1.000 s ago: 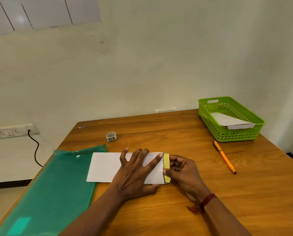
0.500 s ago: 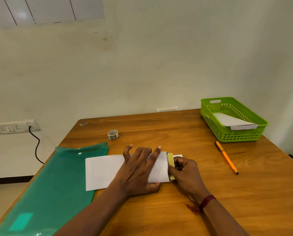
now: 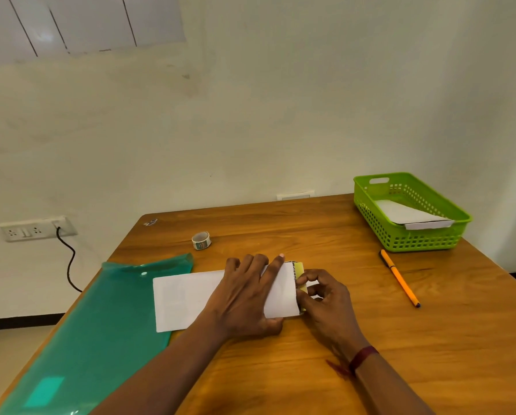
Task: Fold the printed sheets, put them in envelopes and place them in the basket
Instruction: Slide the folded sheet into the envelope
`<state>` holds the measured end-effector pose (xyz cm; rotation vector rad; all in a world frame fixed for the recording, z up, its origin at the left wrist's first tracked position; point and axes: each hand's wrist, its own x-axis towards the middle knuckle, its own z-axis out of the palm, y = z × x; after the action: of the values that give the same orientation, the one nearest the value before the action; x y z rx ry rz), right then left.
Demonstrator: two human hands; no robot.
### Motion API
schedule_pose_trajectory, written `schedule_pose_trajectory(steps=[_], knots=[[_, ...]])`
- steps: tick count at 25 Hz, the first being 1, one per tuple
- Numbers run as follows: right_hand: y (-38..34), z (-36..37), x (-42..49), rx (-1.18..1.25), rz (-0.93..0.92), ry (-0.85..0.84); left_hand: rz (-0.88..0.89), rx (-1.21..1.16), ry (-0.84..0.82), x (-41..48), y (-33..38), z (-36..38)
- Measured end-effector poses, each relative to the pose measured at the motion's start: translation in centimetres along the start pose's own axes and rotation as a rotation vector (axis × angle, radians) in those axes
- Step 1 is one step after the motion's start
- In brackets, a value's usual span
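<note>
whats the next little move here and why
Probably push the folded sheet the rest of the way in with the right hand. A yellow strip of it sticks out of the right end of the envelope, pinched by that hand, while the left hand presses the envelope flat.

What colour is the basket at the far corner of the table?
The basket is bright green, plain in the head view.
</note>
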<state>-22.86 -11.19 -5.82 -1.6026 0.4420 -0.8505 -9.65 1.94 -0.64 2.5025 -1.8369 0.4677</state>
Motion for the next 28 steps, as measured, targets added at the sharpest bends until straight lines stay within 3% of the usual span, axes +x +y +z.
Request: schedule_pose_trajectory(steps=[4, 7, 10, 22, 28], knots=[[-0.2, 0.2, 0.2, 0.073, 0.083, -0.093, 0.002, 0.003, 0.035, 0.5, 0.0, 0.0], [-0.3, 0.2, 0.1, -0.057, -0.021, -0.134, 0.022, 0.009, 0.053, 0.9, 0.4, 0.0], [-0.2, 0.1, 0.2, -0.068, -0.006, -0.153, 0.012, 0.011, 0.014, 1.0, 0.5, 0.0], [0.4, -0.1, 0.2, -0.016, 0.082, -0.030, -0.041, -0.016, -0.030, 0.4, -0.9, 0.6], [-0.3, -0.3, 0.3, 0.181, 0.087, 0.021, -0.046, -0.047, -0.055, 0.1, -1.6, 0.4]])
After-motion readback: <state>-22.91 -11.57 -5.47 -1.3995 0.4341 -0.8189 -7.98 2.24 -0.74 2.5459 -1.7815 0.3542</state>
